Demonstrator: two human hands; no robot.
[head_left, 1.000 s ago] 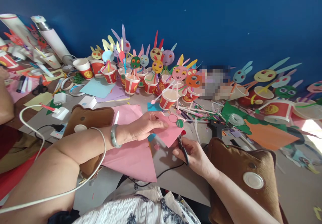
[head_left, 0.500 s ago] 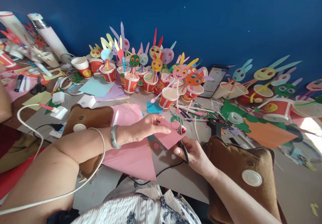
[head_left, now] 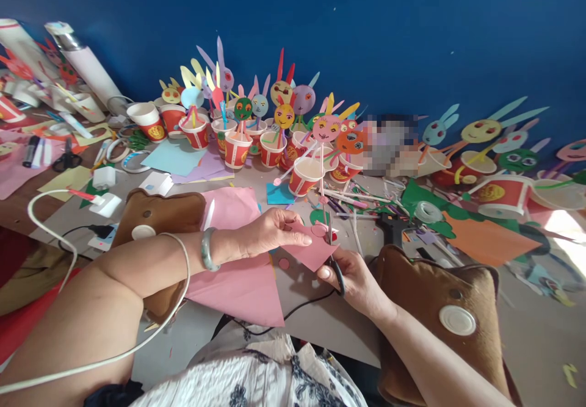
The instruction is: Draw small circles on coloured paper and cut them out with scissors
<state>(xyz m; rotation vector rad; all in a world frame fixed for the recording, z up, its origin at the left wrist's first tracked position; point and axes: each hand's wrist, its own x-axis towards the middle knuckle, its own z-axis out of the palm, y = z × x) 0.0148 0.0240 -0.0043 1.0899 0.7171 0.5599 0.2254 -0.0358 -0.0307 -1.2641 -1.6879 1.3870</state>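
Note:
Between thumb and fingers, my left hand (head_left: 274, 234) pinches a small piece of pink paper (head_left: 312, 254) above the table. My right hand (head_left: 359, 279) is closed round the black handles of a pair of scissors (head_left: 337, 274), whose blades point away from me at the paper's right edge. At the blades a rounded pink part of the paper stands out at the upper edge. A larger pink sheet (head_left: 247, 291) lies under my left wrist. On the table below the held paper is a small pink paper disc (head_left: 284, 263).
Red and white paper cups (head_left: 306, 176) with paper rabbit figures line the blue wall. Brown plush pillows (head_left: 439, 327) lie at both sides. A white cable (head_left: 183, 309) crosses my left forearm. A glue gun (head_left: 392, 227), tape roll (head_left: 428, 213) and orange paper (head_left: 485, 239) lie right.
The held paper has shifted slightly to the right and turned a little at the scissors. Both hands keep their grip and stay in nearly the same place.

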